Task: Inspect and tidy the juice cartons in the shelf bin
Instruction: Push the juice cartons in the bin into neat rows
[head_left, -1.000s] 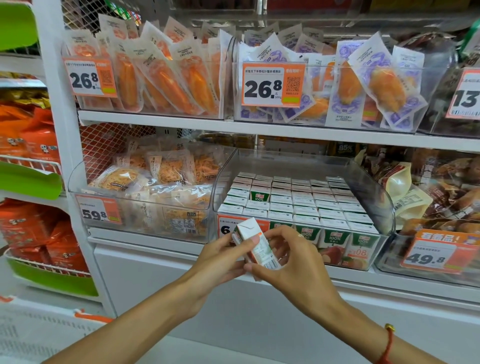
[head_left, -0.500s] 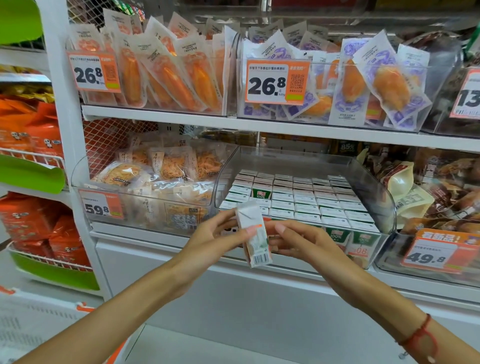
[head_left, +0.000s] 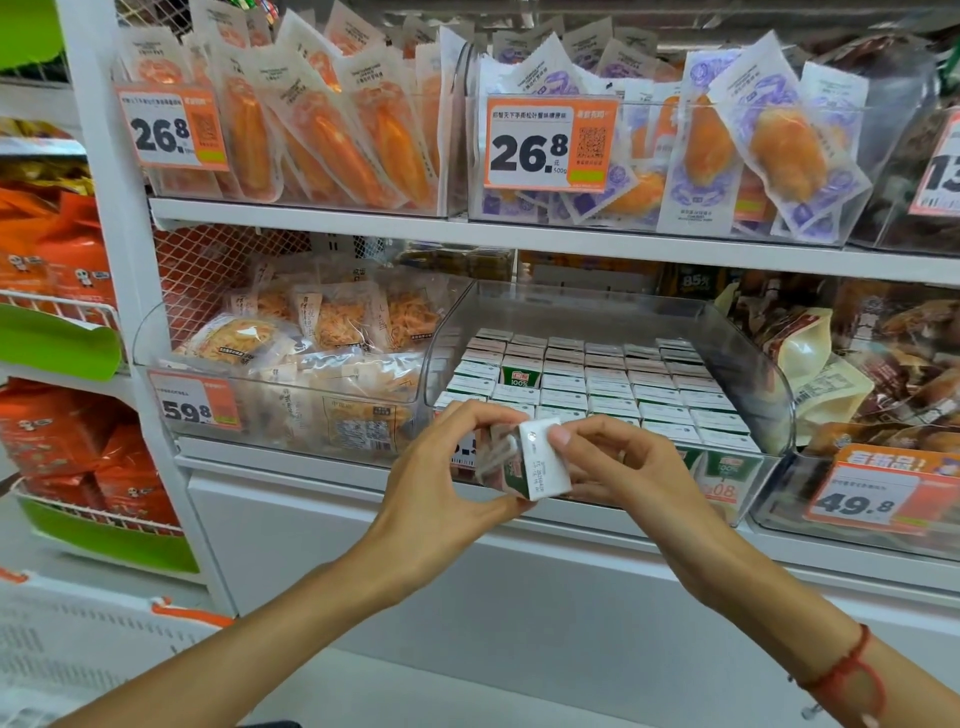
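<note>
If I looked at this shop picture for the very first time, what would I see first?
First you would see two hands in the middle, the left hand and the right hand, pinching one small juice carton with its white top tipped toward you. Right behind it sits a clear bin packed with rows of the same cartons. Up on the top shelf, a big orange price tag reads 26.8.

Juice carton (head_left: 540, 460) between both hands
</note>
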